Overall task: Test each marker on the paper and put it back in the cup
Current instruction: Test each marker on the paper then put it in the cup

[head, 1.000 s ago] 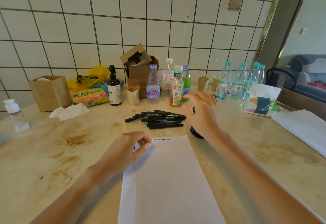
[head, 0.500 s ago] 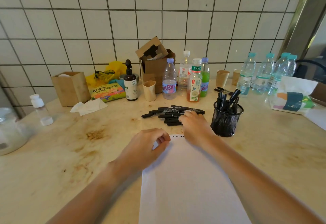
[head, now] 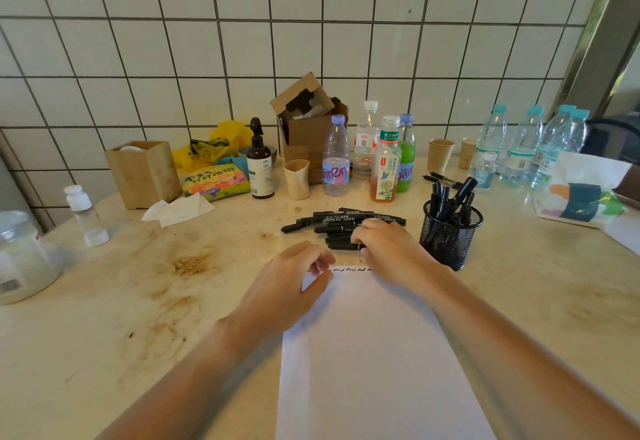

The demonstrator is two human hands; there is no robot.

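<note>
As I looked down at the table (head: 104, 353), my right hand (head: 388, 249) lay over the near end of a loose pile of black markers (head: 332, 223), its fingers curled down onto the nearest ones; whether it had actually gripped a marker I could not tell, since the hand covered them. My left hand (head: 291, 287) rested at the top left corner of the white paper (head: 374, 363), fingers loosely curled with thumb and fingertips close together, holding nothing that I could see. A short row of small black squiggles ran along the paper's top edge between my two hands.

Just to the right of the pile stood a black mesh cup (head: 450, 235) with several markers upright inside it. Two more pens lay on the table behind the cup. Further back, against the white tiled wall, stood a row of drink bottles (head: 384, 162), an open cardboard box (head: 308, 128), a dark pump bottle (head: 259, 166) and paper cups (head: 440, 154). At the left sat a wooden holder (head: 145, 173), crumpled tissue (head: 180, 209) and a small clear bottle (head: 85, 214). The table surface was pale and stained brown in patches.
</note>
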